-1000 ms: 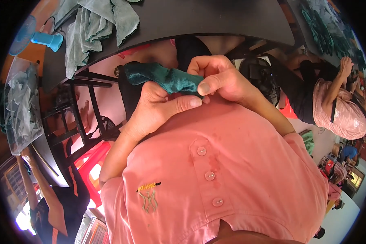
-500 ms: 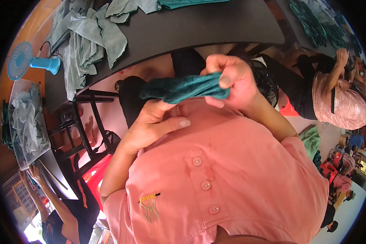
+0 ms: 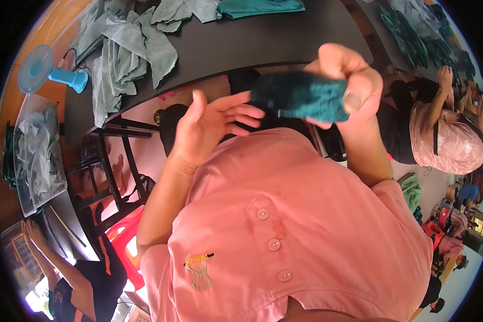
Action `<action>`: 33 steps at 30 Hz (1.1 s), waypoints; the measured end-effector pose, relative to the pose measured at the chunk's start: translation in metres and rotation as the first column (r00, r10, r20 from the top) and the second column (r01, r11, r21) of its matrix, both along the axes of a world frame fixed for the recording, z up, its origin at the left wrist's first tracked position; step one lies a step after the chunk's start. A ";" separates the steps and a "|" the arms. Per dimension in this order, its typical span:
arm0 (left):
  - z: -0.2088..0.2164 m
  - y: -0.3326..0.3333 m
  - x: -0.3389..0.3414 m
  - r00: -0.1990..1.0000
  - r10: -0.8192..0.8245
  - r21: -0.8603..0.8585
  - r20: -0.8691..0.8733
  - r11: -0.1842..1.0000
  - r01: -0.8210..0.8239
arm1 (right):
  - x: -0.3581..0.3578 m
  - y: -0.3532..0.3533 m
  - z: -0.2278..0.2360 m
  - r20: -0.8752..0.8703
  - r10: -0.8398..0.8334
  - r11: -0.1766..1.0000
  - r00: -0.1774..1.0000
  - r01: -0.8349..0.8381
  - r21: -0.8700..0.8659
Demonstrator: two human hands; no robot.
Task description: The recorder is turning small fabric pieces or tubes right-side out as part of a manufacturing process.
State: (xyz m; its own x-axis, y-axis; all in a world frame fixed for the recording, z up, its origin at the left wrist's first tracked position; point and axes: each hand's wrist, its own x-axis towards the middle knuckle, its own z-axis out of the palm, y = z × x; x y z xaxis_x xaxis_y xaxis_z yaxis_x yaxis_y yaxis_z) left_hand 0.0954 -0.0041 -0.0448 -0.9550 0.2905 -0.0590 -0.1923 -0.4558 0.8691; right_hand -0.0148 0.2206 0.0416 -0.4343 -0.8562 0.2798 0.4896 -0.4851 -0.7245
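Observation:
My right hand (image 3: pixel 359 88) pinches a dark green, velvety piece of cloth (image 3: pixel 300 96) by one end, thumb on the near side. The piece stretches leftward in front of my chest, somewhat blurred, so its exact kind cannot be made out. My left hand (image 3: pixel 212 123) is open, fingers spread and thumb up, close to the cloth's free left end. It holds nothing, and whether a fingertip brushes the cloth is unclear.
Pale grey-green cloth pieces (image 3: pixel 129 53) hang over the dark table's (image 3: pixel 268 37) edge, near a folded teal cloth (image 3: pixel 260 6). A blue fan (image 3: pixel 37 70) stands at left, above a clear-walled bin (image 3: pixel 40 161). Co-workers sit on both sides; one wears a patterned pink top (image 3: pixel 445 137).
My right hand has carried the green cloth up and to the right. My left hand has let go of it and spread its fingers.

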 end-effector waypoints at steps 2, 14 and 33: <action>0.004 0.009 -0.002 0.966 -0.123 0.424 0.226 0.905 0.016 | 0.001 -0.007 -0.013 -0.053 0.015 0.999 0.998 -0.012 0.052; 0.014 -0.012 0.021 0.972 0.135 0.167 0.193 0.971 -0.168 | 0.005 0.008 -0.022 -0.323 -0.294 0.838 0.900 0.405 0.366; -0.018 0.004 0.010 0.801 0.494 -0.329 0.339 0.860 -0.391 | 0.022 -0.011 -0.055 0.065 -0.495 0.820 0.866 0.441 0.366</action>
State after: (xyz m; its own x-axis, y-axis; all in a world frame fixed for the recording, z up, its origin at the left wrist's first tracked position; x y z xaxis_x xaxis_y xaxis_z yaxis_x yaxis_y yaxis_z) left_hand 0.1050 0.0002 -0.0631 -0.8516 -0.2294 -0.4713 -0.3703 -0.3732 0.8507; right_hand 0.0068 0.2093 -0.0132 -0.8196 -0.5671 -0.0814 0.3798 -0.4314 -0.8183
